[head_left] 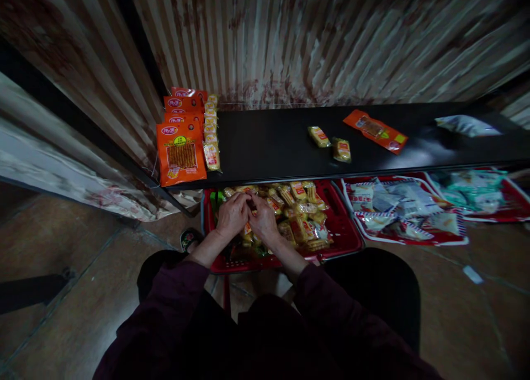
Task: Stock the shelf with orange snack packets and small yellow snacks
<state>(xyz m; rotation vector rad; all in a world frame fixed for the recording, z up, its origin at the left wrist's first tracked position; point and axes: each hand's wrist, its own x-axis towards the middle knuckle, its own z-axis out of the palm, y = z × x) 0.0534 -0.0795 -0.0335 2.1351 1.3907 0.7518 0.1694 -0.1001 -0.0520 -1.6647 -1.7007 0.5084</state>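
Note:
My left hand (233, 214) and my right hand (262, 218) meet above the left part of a red basket (346, 231). Their fingers are curled and pressed together, and whatever sits between them is hidden. Below and around them, small yellow-wrapped snack packs (301, 228) with orange labels fill the basket. On the black shelf (265, 148) just beyond, a row of the same yellow packs (212, 156) stands beside several upright orange snack bags (181, 153) at the left end.
Two loose yellow packs (318, 137), a flat orange bag (376, 131) and a silvery bag (467, 126) lie on the shelf. To the right stand a basket of white bags (397, 198) and one of teal packs (472, 192). A striped curtain (290, 48) hangs behind.

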